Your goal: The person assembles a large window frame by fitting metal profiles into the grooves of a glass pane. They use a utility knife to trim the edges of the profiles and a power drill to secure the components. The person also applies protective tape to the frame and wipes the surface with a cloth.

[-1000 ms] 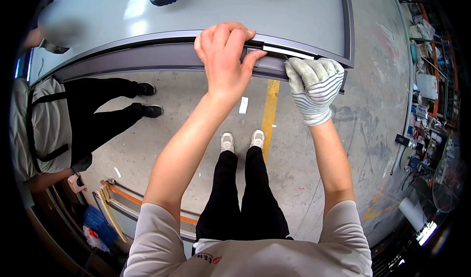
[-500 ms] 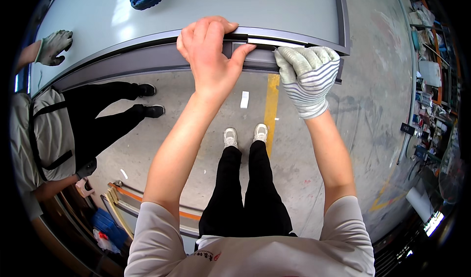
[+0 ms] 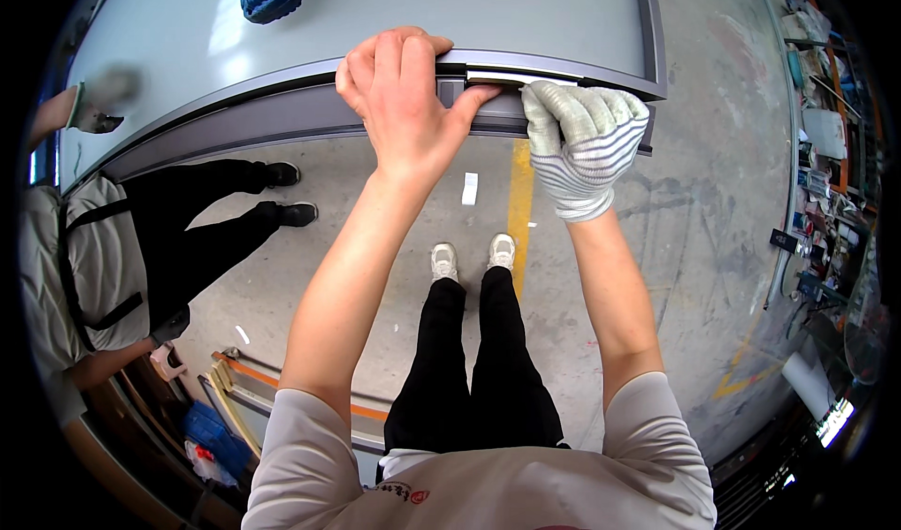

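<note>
One hand, the bare left, is closed on the grey frame along the pale panel's near edge; the gloved right hand is curled near the right corner, its grip hidden. Floor is exposed nearside and right.

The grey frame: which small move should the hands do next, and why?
Perhaps slide the bare left hand slightly toward the gloved right hand, since the pale strip shows between them along the grey frame, with the left thumb beside it.
</note>
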A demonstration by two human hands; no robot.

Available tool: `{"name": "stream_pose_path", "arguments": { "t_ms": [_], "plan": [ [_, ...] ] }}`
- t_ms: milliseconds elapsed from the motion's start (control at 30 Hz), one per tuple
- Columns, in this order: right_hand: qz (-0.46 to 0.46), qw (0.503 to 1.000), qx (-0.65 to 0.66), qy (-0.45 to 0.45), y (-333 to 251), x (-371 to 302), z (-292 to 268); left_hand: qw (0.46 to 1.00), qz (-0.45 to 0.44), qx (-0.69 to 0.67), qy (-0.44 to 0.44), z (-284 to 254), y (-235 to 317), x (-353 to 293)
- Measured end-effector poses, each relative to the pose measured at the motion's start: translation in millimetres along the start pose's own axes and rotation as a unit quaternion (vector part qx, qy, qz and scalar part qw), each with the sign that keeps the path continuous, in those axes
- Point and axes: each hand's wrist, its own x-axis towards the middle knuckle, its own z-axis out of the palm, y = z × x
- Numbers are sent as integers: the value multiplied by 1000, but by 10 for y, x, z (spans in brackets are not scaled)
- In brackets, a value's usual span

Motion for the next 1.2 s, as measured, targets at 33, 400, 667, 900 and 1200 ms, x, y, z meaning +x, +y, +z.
{"name": "stream_pose_path", "arguments": {
  "t_ms": [33,400,667,900,1200],
  "plan": [
    [9,1000,-2,-11,-4,13,-10,1000,-8,-6,-10,-4,-3,-2],
    [-38,998,24,-54,84,2,-96,994,-11,-83,-71,-171,-66,35],
    [-41,997,20,-65,76,7,-94,994,-12,-92,-57,-157,-76,18],
    [-39,996,22,-76,92,22,-97,994,-14,-96,-48,-134,-93,10],
    [-41,996,-2,-75,56,60,-67,995,-13,-92,-40,-127,-90,8]
  ]
}}
